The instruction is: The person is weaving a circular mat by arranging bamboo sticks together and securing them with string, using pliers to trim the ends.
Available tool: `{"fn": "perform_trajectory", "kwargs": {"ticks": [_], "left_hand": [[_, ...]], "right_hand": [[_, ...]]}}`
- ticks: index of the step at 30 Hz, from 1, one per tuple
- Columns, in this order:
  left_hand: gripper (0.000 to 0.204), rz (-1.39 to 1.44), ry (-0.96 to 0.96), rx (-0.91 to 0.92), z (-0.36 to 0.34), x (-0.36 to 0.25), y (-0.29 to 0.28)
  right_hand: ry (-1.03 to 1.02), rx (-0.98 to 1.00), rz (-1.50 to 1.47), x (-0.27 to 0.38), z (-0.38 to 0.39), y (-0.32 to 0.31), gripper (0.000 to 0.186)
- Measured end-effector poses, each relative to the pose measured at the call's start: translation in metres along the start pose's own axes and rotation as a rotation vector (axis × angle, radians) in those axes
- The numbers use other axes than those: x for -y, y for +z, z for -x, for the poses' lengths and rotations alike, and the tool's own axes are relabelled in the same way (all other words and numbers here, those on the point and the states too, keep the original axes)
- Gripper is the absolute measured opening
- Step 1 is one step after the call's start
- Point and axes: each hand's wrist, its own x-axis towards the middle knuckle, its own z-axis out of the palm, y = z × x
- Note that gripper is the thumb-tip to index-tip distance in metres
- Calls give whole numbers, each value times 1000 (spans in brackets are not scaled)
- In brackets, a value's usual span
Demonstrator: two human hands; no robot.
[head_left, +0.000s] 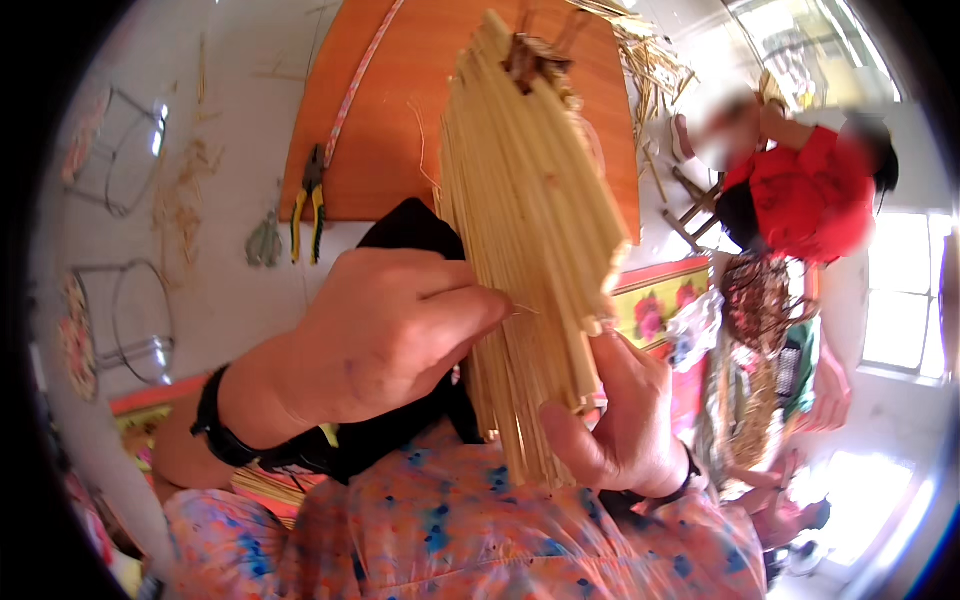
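A panel of pale yellow straw stalks [530, 220], laid side by side, is held upright in front of me. A dark brown woven piece [535, 62] is attached at its far end. My right hand [625, 415] grips the panel's lower right edge, thumb on the face, other fingers partly hidden behind it. My left hand [410, 310] is closed in a pinch against the panel's left side. From its fingertips a short thin strand [525, 309] sticks out across the stalks. Whether it is wire or thread I cannot tell.
An orange-brown board [380, 120] lies beyond the panel. On its left edge rest yellow-and-black pliers [311, 205] and a patterned cord [360, 80]. Loose straw [655, 65] is heaped at the far right, near a person in red [810, 195]. Two round stools [120, 320] stand left.
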Motion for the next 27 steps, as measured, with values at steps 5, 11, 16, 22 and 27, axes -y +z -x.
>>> {"fn": "perform_trajectory", "kwargs": {"ticks": [5, 11, 16, 22, 27], "left_hand": [[16, 36, -209, 92, -2, -6, -9], [19, -83, -248, 163, -7, -13, -15], [27, -146, -348, 136, -1, -18, -24], [42, -69, -644, -31, 17, -29, -24], [47, -308, -616, 53, 22, -29, -26]], "right_hand": [[-205, -23, -112, -21, 5, 2, 80], [-332, -94, -308, -55, 13, 21, 85], [-412, -111, -484, -77, 7, 40, 75], [-472, -115, -632, -92, 2, 52, 68], [-483, -134, -679, -100, 0, 56, 68]]}}
